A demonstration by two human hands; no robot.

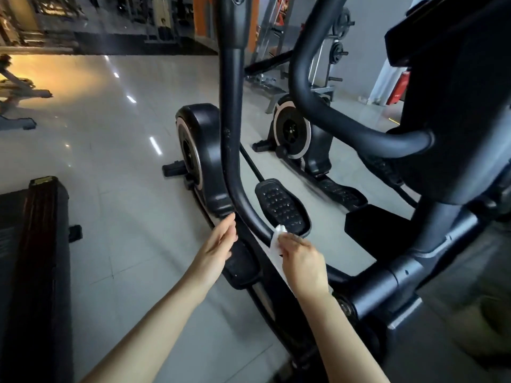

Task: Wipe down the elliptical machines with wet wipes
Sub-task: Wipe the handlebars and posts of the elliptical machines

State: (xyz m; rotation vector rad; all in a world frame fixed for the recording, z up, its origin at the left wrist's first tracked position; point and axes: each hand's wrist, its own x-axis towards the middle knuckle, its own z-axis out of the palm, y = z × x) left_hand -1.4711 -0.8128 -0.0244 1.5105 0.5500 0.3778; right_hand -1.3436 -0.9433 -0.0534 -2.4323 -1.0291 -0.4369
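Both bare forearms are stretched forward. A crumpled white wet wipe (277, 239) is pinched in the right hand (304, 261) against the curved black elliptical bar (231, 128); the left hand (217, 247) is held beside it, fingers (228, 229) straight and together.

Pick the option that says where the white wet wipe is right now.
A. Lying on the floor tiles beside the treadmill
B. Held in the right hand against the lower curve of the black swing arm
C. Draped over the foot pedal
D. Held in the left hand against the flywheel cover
B: the right hand pinches the wet wipe against the lower curve of the swing arm, while the left hand is open beside it, holding nothing.
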